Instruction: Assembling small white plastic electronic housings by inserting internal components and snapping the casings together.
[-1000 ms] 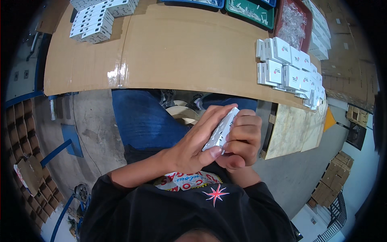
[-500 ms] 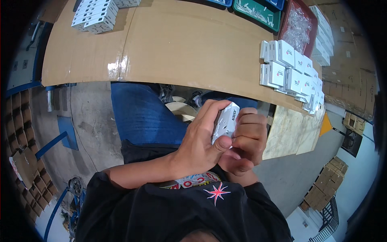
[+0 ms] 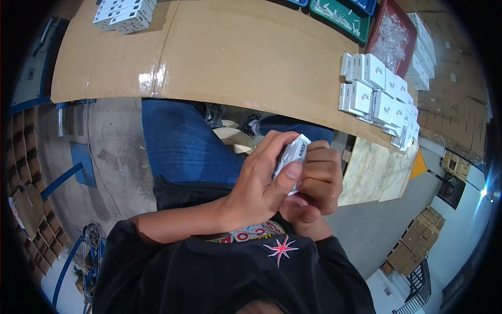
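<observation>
Over my lap, a small white carton [image 3: 298, 148] with dark print on its narrow side is tilted between my hands. My left hand [image 3: 264, 175] grips it from the left, with the fingers over its far edge and the thumb across its near face. Against its right side lies my right hand [image 3: 320, 175], its fingers curled in tightly and its thumb lower down. The right fingertips are hidden, as is most of the carton's lower end.
Ahead stretches a cardboard-covered table [image 3: 235, 57]. Stacked white cartons [image 3: 384, 107] stand at its right edge, and more white cartons [image 3: 128, 18] at the far left. Beyond the right stack are a red tray [image 3: 401, 47] of clear plastic and a green bin [image 3: 340, 18] of small white pieces.
My left thumb has moved up and farther over the carton's face, covering more of it. My right hand has shifted slightly and stays against the carton. The view has tilted a little.
</observation>
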### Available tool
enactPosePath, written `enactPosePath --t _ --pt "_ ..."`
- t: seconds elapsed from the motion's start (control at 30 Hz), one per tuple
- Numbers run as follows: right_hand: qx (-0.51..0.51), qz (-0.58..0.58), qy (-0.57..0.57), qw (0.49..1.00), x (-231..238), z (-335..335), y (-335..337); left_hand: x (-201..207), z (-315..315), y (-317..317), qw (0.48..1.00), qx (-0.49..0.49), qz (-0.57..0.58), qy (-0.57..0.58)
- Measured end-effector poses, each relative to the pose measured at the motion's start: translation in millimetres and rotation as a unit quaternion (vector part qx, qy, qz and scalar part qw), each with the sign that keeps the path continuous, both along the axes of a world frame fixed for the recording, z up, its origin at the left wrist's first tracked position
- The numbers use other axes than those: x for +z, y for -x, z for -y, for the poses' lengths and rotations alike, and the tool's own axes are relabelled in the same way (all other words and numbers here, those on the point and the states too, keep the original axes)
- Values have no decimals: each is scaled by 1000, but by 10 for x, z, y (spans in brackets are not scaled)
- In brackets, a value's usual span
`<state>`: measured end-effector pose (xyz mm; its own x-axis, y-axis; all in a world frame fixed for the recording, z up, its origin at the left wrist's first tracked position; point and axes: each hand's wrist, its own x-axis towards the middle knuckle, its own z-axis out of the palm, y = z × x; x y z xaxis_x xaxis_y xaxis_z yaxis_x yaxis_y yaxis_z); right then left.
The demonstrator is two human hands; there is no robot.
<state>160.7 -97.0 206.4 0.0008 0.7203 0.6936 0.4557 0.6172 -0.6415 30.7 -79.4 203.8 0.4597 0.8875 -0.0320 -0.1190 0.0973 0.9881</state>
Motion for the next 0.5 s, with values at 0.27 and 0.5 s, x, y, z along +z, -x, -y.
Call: enactPosePath --t 0.27,0.5 --pt "-34 -14 -18 999 46 -128 -39 -27 -87 -7 995 -35 88 18" --pt "-126 -213 -65 967 -69 -281 -97 -153 -107 81 987 -66 91 -119"
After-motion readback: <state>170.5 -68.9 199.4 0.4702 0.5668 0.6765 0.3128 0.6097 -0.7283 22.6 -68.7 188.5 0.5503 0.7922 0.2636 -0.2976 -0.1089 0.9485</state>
